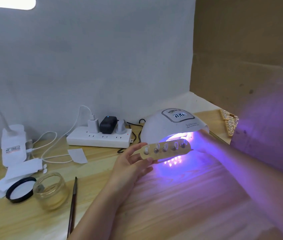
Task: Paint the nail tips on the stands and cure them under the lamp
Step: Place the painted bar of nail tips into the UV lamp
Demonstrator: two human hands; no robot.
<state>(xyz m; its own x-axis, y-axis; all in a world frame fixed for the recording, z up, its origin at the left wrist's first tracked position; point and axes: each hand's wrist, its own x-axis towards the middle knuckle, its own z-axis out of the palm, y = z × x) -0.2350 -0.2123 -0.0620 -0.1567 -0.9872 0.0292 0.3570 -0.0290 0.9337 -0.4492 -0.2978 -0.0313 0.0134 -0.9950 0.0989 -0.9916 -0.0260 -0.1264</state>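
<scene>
Both hands meet at the mouth of the curing lamp point(173, 125). Left hand point(133, 163) grips the near end of a flat wooden stand point(168, 149), fingers behind it and thumb across its lower edge, so the board stays level and the wet faces go untouched. Right hand point(199, 141) reaches to the stand's far end at the opening; glare washes it out, so I cannot tell whether it grasps the board or only steadies it.

Going by size: the worktop point(171, 205) of pale wood carries everything, with violet light spilling over it in front of the lamp. That white dome sits toward the back with its display lit and its opening facing the person, probably so a stand can slide straight in. Left of it a power strip point(99, 139) lies against the wall, holding several plugs. A glass jar point(50, 191) stands open near the front left, its black lid point(20, 189) just beside it, likely kept within reach for painting. A brush point(73, 205) lies on the wood right of the jar.

On the stand, five nail tips point(165, 147) stand in a row, half in the glow. More stands point(229, 122) lie beyond the lamp on the right.
</scene>
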